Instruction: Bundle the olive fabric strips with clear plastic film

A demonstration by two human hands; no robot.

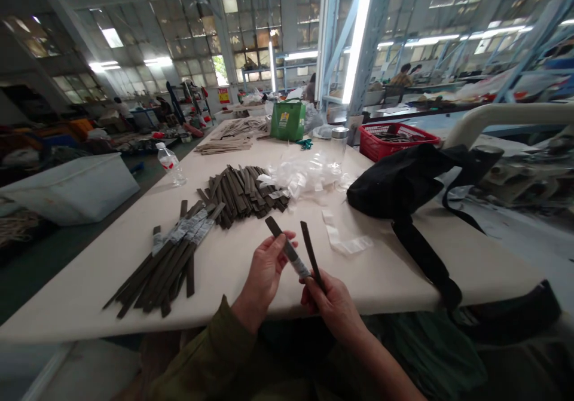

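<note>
**Holding a banded strip (290, 253) and a bare strip (311, 250) over the near edge of the bench (381, 275).**

Clock positions are read from the hands, with twelve pointing away from the wearer. The left hand (264, 269), at ten, pinches the banded strip between thumb and fingers, with no more gap than the strip's own thickness; its upper end projects toward eleven. The right hand (334, 302), at four, is curled closed on the bare strip, which stands up toward twelve, and its thumb lies at the lower end of the banded strip. Whether the two strips meet beneath the right fingers cannot be told. A pale, wrinkled band (300, 267) encircles the first strip between the hands.

The step in hand appears to be two-handed work at this band. The next move would seem to call for a steady left pinch, a separate hold on the bare strip, and care not to tear or slide the thin wrapping.

Surroundings: at nine to ten, a stack of banded strips (177, 260) lies fanned on the bench; at eleven, a heap of dark strips (242, 195); at twelve, crumpled clear film (309, 174); at one to two, a flat translucent strip (354, 245); at two, a black bag (394, 183); at ten to eleven, beyond the stack, a plastic bottle (171, 165).
</note>
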